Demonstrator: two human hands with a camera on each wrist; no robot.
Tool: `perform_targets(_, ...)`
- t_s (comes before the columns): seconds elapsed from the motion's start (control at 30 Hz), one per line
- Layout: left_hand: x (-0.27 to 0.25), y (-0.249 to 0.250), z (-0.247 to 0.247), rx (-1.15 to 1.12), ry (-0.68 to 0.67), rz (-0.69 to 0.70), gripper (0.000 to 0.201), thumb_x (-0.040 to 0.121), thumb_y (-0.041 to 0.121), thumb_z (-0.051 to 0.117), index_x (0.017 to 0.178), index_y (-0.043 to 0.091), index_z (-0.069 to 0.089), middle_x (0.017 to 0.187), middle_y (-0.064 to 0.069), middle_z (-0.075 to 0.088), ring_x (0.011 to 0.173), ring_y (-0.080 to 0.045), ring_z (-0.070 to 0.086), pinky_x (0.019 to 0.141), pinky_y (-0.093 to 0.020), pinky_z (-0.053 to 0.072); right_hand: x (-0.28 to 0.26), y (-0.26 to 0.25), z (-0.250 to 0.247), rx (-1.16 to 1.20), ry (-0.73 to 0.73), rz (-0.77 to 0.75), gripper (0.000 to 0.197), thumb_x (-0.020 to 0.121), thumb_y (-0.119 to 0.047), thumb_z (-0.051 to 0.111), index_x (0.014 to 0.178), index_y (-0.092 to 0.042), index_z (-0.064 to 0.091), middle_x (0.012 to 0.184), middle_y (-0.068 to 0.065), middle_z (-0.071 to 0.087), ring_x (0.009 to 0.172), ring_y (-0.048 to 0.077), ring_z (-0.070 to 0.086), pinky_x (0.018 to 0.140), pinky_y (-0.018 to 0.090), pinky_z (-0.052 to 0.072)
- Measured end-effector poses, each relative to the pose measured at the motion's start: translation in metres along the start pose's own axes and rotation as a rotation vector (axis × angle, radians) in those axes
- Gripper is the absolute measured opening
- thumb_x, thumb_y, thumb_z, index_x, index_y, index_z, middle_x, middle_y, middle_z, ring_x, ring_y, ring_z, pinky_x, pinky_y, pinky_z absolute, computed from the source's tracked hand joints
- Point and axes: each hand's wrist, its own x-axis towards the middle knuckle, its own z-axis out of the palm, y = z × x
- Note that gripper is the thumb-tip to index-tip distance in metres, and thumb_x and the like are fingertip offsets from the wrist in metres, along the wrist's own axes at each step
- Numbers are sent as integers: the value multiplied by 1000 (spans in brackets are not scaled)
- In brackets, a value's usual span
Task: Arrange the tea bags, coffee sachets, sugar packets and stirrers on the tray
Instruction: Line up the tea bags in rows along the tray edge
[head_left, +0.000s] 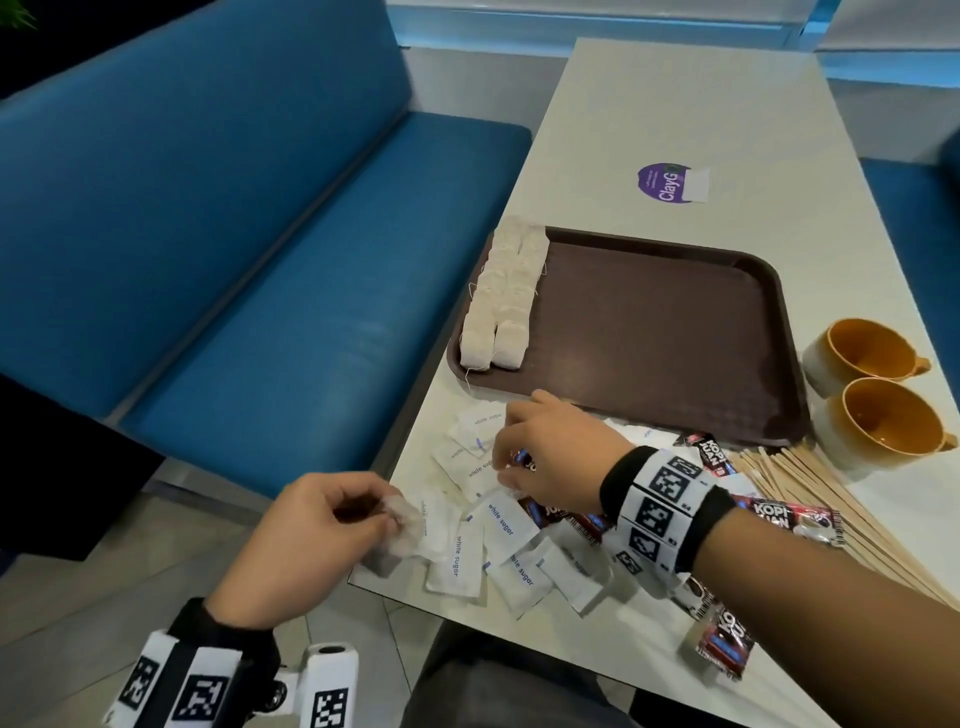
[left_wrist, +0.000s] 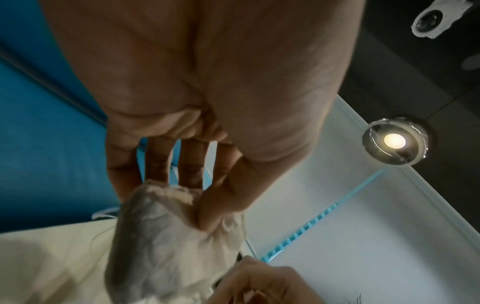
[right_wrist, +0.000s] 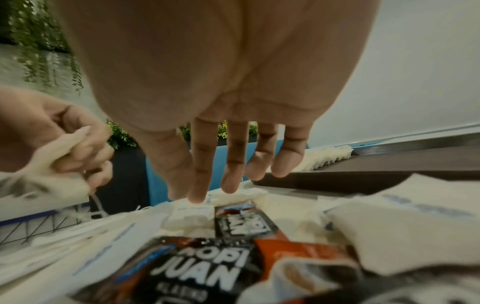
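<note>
Early going here: only the tea is under way. Two neat rows of pale paper tea bags (head_left: 501, 301) lie along the left edge of the dark brown plastic tray (head_left: 675, 332), and the rest of the tray floor is bare. The left hand (head_left: 311, 535) pinches one more crumpled tea bag (left_wrist: 166, 242) between thumb and fingers, just off the near corner of the pale table (head_left: 675, 130). The right hand (head_left: 550, 457) hangs over the pile with fingers straight and spread, tips just touching a white sugar packet (right_wrist: 192, 209), gripping nothing. Still off the tray: the scattered white sugar packets (head_left: 498, 525), the red-and-black coffee sachets (head_left: 774, 517) and the fan of wooden stirrers (head_left: 810, 488) beside two ochre ceramic cups (head_left: 872, 400). By my reckoning, three groups remain untouched.
</note>
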Motion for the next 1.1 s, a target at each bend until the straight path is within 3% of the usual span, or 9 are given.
perform_targets(0.07,-3,1,2,82,-44,-4,28,87,-2,65,83,23,78,74,-2,74,67,-13,67,69,-31,54,6,-5,2,54,8,23,25,96,-44,64,114,-28,70,107,-10,53,110,15,47,94,35,46)
perform_targets(0.2,-5,3,6,89,-32,-18,21,85,2,63,80,19,74,75,-8,65,54,-19,64,56,-29,51,20,-26,11,39,-22,65,34,99,-45,59,120,-20,69,119,-1,59,117,22,51,95,41,49)
perform_targets(0.37,-4,-1,17,258,-42,-51,16,86,11,67,77,24,70,107,15,61,55,-4,58,55,-16,46,21,-23,17,-39,-47,-72,33,103,-38,52,134,-45,58,123,-8,51,106,18,40,91,41,47)
perform_targets(0.43,-3,-7,20,289,-50,-62,16,86,14,66,75,25,68,119,24,55,59,-2,57,59,-18,49,19,-16,18,-25,-50,-59,38,103,-36,50,139,-48,51,126,-10,50,102,15,34,93,40,45)
perform_targets(0.6,1,-11,28,235,-72,-52,19,87,12,64,71,23,66,122,30,48,66,-11,64,54,-24,53,17,1,6,61,47,64,38,104,-24,50,140,-35,50,130,-10,55,110,16,39,96,37,43)
perform_targets(0.73,4,-9,29,260,-96,-1,18,86,16,65,71,25,67,129,35,50,75,-2,63,68,-19,50,15,14,-3,11,19,120,46,101,-13,51,141,-34,51,140,-13,48,120,18,38,98,37,42)
perform_targets(0.83,5,-10,22,322,-120,44,12,82,19,67,72,25,70,132,41,51,111,4,54,83,-13,42,12,18,-4,1,-5,123,51,99,-9,50,143,-34,50,149,-16,44,123,17,37,99,36,41)
perform_targets(0.9,3,-9,18,320,-129,66,13,81,18,68,74,28,72,135,41,51,124,5,46,92,-13,39,7,17,-5,34,6,105,54,97,-5,50,143,-33,50,150,-17,44,122,16,38,102,37,43)
perform_targets(1.1,-4,-11,13,353,-191,181,19,83,12,70,73,27,68,133,40,54,132,6,43,104,-18,36,-29,10,-12,-39,70,128,22,103,-30,49,119,-32,65,117,-9,53,109,17,42,95,37,45)
